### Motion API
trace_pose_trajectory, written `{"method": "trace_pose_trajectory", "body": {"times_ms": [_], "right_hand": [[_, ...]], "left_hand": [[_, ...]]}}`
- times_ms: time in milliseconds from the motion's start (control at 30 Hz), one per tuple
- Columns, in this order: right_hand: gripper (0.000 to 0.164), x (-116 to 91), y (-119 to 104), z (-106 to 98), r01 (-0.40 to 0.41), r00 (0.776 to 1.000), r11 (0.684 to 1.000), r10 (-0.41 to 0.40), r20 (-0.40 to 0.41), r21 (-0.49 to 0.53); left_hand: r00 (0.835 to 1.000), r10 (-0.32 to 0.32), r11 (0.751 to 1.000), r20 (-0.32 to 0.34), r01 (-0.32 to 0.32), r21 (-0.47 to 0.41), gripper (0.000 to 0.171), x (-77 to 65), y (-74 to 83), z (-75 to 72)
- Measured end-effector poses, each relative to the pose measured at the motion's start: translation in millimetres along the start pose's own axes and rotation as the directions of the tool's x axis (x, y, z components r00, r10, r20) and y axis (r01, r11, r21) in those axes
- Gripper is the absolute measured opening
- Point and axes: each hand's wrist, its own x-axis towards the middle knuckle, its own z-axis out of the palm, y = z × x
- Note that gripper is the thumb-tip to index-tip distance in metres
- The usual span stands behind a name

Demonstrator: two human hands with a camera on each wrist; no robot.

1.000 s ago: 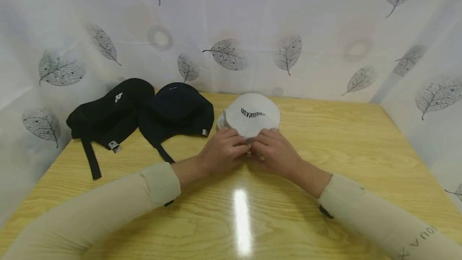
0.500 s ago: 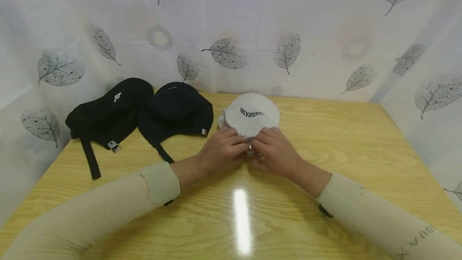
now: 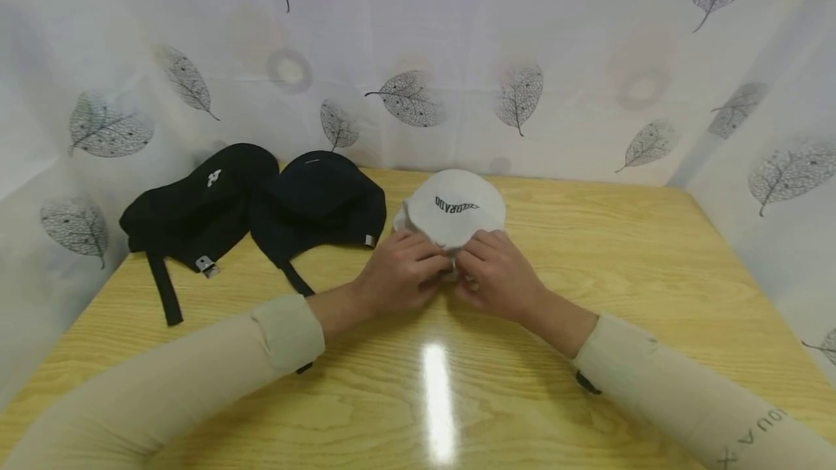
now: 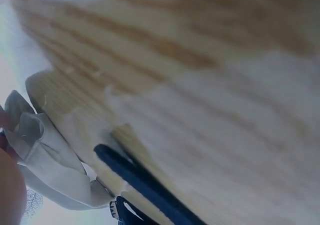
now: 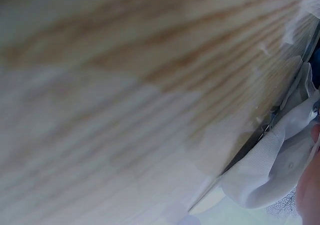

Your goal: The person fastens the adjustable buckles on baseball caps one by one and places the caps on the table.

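A white cap [image 3: 457, 201] with dark "COLORADO" lettering lies at the back middle of the table in the head view. My left hand [image 3: 403, 270] and right hand [image 3: 498, 270] meet at its near edge, fingers curled. Both pinch the cap's strap, and a small metal buckle [image 3: 452, 267] shows between the fingertips. How each fingertip sits on the strap is hidden. In the left wrist view the white cap [image 4: 57, 165] shows its folded fabric beside part of my hand. The right wrist view catches the cap [image 5: 272, 160] at its right edge, with shiny metal [image 5: 266, 127] near the table.
Left of the white cap lie a dark navy cap [image 3: 320, 194] and a black cap [image 3: 196, 201], touching each other. Their straps [image 3: 165, 289] trail toward the near side. A leaf-print curtain [image 3: 457, 35] rises behind the wooden table [image 3: 620, 260].
My fingertips have shifted slightly at the strap, and the metal buckle seen half a second ago is more covered now. The caps stay where they were.
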Motion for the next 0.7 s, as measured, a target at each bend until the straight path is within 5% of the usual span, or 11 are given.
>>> {"method": "trace_pose_trajectory", "body": {"times_ms": [200,500,700], "right_hand": [[0.007,0.1,0.1,-0.6,-0.021,1.0,1.0,0.021,0.013,0.003],[0.008,-0.8,-0.7,-0.5,-0.03,1.0,1.0,0.03,0.008,0.001],[0.008,-1.7,1.1,0.4,-0.035,0.999,0.999,0.035,0.004,-0.007]], "left_hand": [[0.994,-0.092,0.994,0.068,0.087,0.065,0.018,-0.9,1.4,-0.8],[0.961,-0.243,0.967,0.133,0.228,0.115,0.011,-0.9,3.6,-2.7],[0.947,-0.271,0.96,0.172,0.252,0.121,0.015,-2.2,1.7,-3.6]]}}
